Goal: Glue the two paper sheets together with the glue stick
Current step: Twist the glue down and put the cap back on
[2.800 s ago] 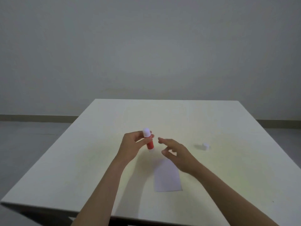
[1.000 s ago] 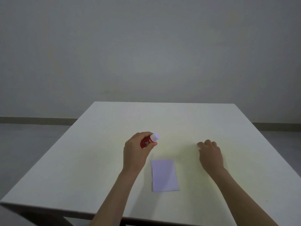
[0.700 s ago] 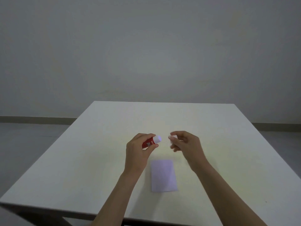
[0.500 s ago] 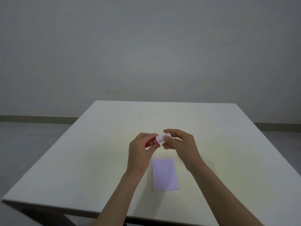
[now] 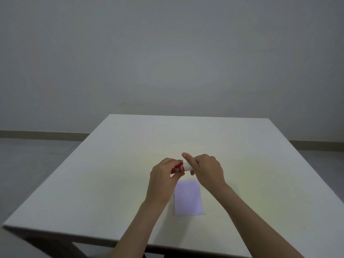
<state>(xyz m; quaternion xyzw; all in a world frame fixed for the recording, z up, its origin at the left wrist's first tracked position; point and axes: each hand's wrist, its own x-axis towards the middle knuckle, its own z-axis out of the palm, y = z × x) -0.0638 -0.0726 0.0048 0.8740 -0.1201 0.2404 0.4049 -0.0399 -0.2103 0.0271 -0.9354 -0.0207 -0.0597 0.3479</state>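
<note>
A red glue stick (image 5: 179, 169) with a white cap lies roughly level above the table, held between both hands. My left hand (image 5: 163, 175) grips its red body. My right hand (image 5: 206, 169) closes over the white cap end, index finger raised above it. A pale lilac paper sheet (image 5: 188, 198) lies flat on the table just below and in front of the hands. Only one sheet outline shows; I cannot tell whether a second sheet lies on it.
The white table (image 5: 111, 183) spans the view, with its near edge at the bottom and its left edge running diagonally. A plain grey wall and a floor strip stand behind it.
My right hand went to the cap lying on the right of the table, came back to the glue stick and now closes over its white end. The paper has not moved.
</note>
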